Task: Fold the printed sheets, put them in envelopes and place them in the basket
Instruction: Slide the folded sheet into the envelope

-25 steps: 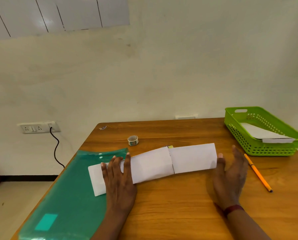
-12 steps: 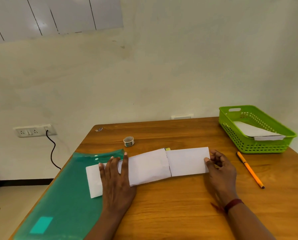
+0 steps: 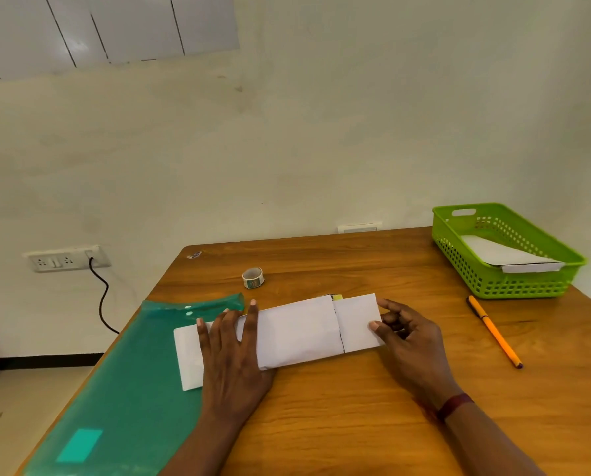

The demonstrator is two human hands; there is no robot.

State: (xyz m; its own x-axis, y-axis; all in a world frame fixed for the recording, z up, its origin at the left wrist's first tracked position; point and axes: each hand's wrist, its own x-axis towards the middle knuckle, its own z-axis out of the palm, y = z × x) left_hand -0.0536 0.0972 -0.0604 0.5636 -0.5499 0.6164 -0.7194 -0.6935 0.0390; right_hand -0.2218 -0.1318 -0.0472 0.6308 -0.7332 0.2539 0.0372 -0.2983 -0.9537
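Sheet (image 3: 355, 322) sits deeper in envelope (image 3: 294, 333), seemingly pushed by right hand (image 3: 407, 338).

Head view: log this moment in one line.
left hand: presses envelope flat | right hand: pinches folded sheet, partly inside envelope | step: insertion unfinished

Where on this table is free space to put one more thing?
Bare wood: between the tape roll and the green basket; also the near edge right of the folder. Crowded: the papers held by left hand and right hand.
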